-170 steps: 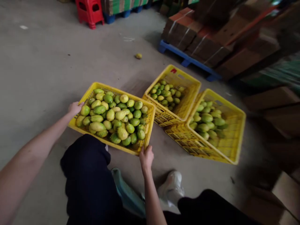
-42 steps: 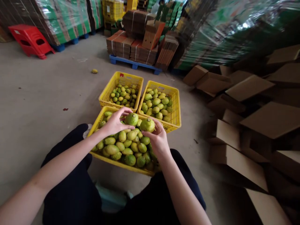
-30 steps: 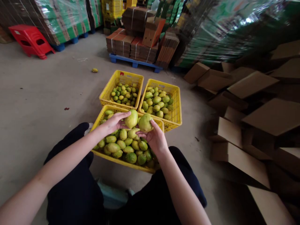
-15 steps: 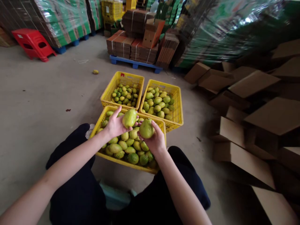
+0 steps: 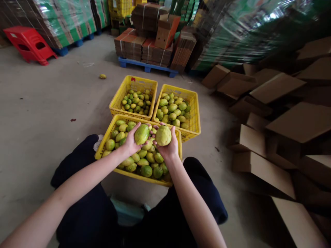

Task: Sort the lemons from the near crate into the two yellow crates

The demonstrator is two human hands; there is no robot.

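My left hand (image 5: 131, 142) holds a green-yellow lemon (image 5: 141, 134), with the thumb along its side. Close beside it, my right hand (image 5: 169, 147) cups a rounder, bumpy pale-green lemon (image 5: 163, 135). Both hands are over the near yellow crate (image 5: 103, 144), which holds many green and yellow lemons (image 5: 146, 171). Behind it stand two more yellow crates, the left one (image 5: 117, 97) with smaller lemons and the right one (image 5: 198, 113) with larger ones. My forearms and hands hide part of the near crate's fruit.
A single lemon (image 5: 102, 76) lies on the floor. Farther back are a red stool (image 5: 29, 43) and a blue pallet (image 5: 147, 65) with stacked flat cartons (image 5: 131, 44). Open cardboard boxes (image 5: 258, 141) pile up along the right, below wrapped stacks (image 5: 240, 34).
Both lemons have turned in my hands and show other sides. My right hand has rolled palm-up under its lemon and risen slightly. The camera view has shifted a little.
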